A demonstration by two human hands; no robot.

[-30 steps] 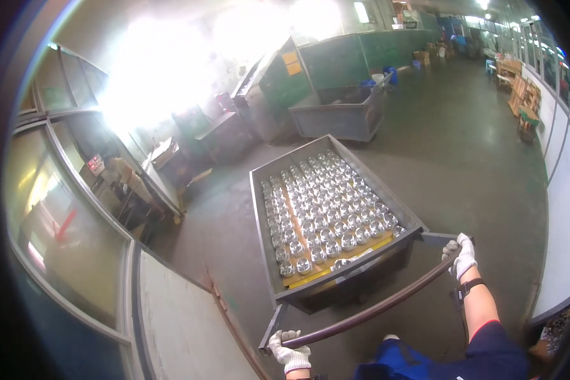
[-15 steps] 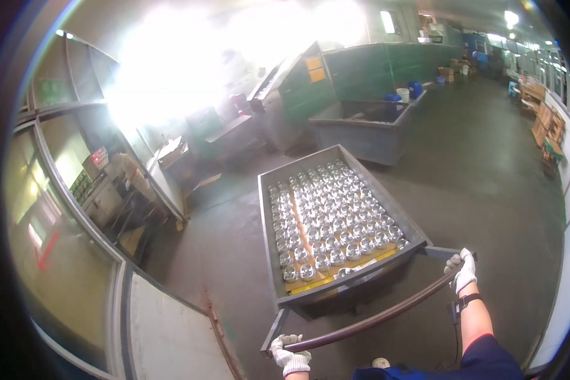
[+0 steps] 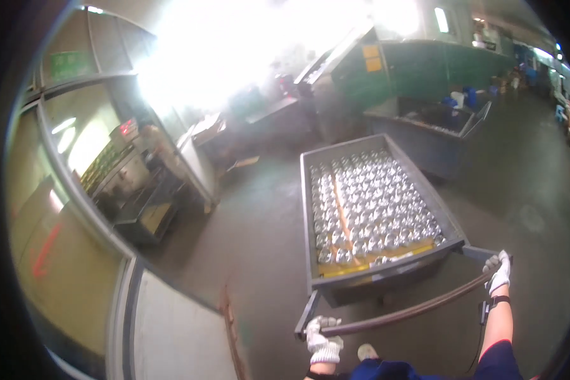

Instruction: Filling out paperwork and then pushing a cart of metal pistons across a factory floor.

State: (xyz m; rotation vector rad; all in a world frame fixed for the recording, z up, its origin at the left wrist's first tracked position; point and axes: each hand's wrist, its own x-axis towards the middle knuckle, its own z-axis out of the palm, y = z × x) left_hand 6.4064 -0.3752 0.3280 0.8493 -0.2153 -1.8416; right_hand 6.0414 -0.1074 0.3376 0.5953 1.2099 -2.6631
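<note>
My left hand [image 3: 323,340], in a white knit glove, is closed round the left end of a cart's curved handle bar [image 3: 411,310]. My right hand [image 3: 499,273], gloved alike, grips the bar's right end, with a dark band on the wrist behind it. Ahead of the bar stands a grey metal cart [image 3: 307,221] with raised sides. Rows of shiny round metal parts [image 3: 386,202] fill its bed, sitting on a yellowish board. An orange-brown strip [image 3: 341,206] runs lengthwise between the rows on the left side.
A glass partition [image 3: 76,253] and white panel [image 3: 177,329] line the left; behind the glass is a person [image 3: 158,142] near a machine. Beyond my cart, at right, stands a grey bin [image 3: 418,139]. Green panels [image 3: 437,66] stand behind it. Boxes line the far right wall.
The cart, my hands and the surroundings have all shifted rightward in the picture. More of the left partition shows. Both hands keep their grip on the bar.
</note>
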